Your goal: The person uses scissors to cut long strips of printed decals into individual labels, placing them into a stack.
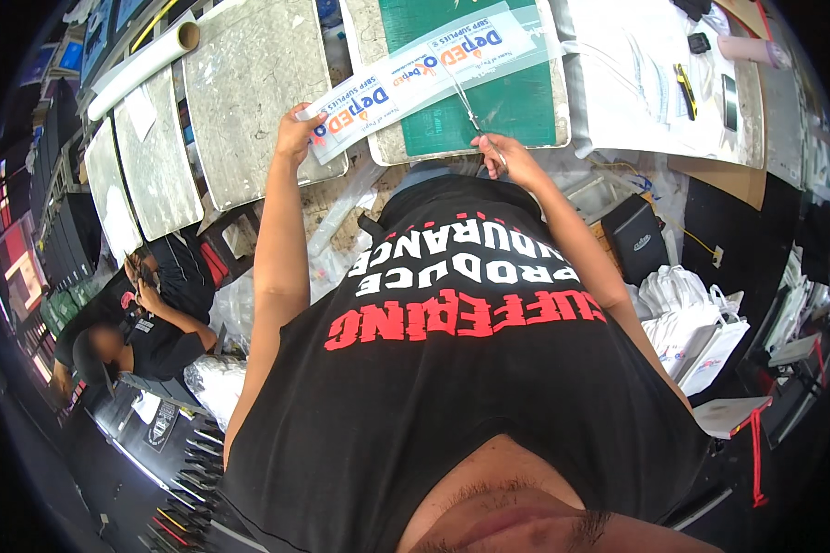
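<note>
A long printed strip of clear film (pixel 401 103), with blue and orange lettering, lies slanted across the boards and a green cutting mat (pixel 526 115). My left hand (pixel 295 135) grips its lower left end between thumb and fingers. In my right hand (pixel 514 165) is a pair of scissors (pixel 471 112), the fingers in its handles. The blades point away from me and reach the strip near its middle. Whether the film is cut there I cannot make out.
Worn grey boards (pixel 249 101) stand side by side to the left, with a film roll (pixel 138 74) across them. A yellow-black utility knife (pixel 685 90) lies on the white surface at right. White bags (pixel 687 318) stand below it. Another person (pixel 157 346) is at lower left.
</note>
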`<state>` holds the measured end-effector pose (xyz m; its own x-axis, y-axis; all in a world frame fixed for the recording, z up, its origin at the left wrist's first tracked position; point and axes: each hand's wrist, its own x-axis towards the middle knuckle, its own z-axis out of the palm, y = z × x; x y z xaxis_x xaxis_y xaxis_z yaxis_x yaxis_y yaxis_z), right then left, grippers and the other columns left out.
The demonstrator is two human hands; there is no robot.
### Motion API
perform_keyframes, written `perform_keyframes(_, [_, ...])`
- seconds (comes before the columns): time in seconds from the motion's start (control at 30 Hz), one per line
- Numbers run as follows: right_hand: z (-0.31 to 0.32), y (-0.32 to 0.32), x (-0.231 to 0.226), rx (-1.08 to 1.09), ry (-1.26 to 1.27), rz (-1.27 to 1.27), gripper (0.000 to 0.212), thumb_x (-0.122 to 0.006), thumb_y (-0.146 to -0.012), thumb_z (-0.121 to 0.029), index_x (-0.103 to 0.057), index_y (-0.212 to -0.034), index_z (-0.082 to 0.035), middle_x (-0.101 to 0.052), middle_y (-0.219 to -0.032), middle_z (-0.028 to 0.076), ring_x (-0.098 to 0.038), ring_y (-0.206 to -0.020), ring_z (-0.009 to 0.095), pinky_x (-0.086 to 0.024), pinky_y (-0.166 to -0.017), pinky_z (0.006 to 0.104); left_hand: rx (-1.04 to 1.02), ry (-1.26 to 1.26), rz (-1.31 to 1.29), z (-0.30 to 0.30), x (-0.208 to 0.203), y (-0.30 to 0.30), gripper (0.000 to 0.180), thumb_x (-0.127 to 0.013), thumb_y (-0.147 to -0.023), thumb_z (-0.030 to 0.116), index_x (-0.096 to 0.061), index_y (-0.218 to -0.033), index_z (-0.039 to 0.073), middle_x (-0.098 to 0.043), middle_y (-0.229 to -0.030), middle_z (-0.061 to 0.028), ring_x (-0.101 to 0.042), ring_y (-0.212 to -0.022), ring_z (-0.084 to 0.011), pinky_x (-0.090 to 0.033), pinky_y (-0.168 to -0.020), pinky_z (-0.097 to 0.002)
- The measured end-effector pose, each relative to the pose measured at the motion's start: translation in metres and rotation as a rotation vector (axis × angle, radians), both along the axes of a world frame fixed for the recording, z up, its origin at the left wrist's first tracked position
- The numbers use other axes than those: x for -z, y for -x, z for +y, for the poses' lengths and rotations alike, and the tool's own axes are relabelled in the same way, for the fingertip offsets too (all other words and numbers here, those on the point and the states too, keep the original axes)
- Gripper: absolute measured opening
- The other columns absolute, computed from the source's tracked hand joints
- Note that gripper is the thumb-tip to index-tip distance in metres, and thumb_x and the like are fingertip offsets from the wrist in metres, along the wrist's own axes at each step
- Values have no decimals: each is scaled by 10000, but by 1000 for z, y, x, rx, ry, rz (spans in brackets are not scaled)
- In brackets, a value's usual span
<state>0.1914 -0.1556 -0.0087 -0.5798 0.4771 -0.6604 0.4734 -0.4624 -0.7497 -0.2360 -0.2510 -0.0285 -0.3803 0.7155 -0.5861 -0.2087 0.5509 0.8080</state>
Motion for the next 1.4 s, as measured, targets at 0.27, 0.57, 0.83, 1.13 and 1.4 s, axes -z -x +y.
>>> perform_keyframes(0.27, [0,-3,0,-35,10,16,723,-483,-914,-661,-575,-1181,4,-515,-670,4,-551,-575,103,-439,-544,236,-24,10,9,3,0,1,185,-736,-799,-12,-618,-938,13,-665,-810,-52,-606,-655,-115,-484,-598,-246])
perform_keyframes(0.57, [-3,-3,-2,43,83,23,688,-577,-897,-605,-567,-1196,14,-511,-626,-29,-516,-546,67,-428,-519,218,-34,12,96,12,1,-7,314,-829,-715,25,-593,-921,11,-670,-787,-81,-630,-654,-139,-514,-613,-264])
perform_keyframes(0.83, [-5,-9,4,28,71,40,665,-560,-917,-585,-565,-1193,20,-513,-635,-20,-520,-555,74,-431,-521,226,-180,43,250,24,-25,-26,799,-843,-667,6,-347,-1288,-79,-585,-1120,-200,-652,-885,-248,-565,-777,-359])
perform_keyframes(1.13, [-4,-7,-3,-2,41,27,678,-561,-903,-608,-576,-1199,1,-517,-645,-14,-531,-569,89,-435,-534,234,-377,-61,-231,-21,-7,-28,476,-731,-744,-82,-509,-1165,-83,-647,-1062,-187,-660,-973,-274,-529,-899,-387])
perform_keyframes(1.4, [-1,-9,-4,-16,62,56,646,-528,-920,-613,-598,-1152,-14,-521,-671,-7,-538,-580,101,-430,-542,234,-436,122,-322,-31,-19,-61,421,-678,-828,164,-551,-1146,-80,-636,-1088,-161,-637,-984,-261,-524,-866,-376])
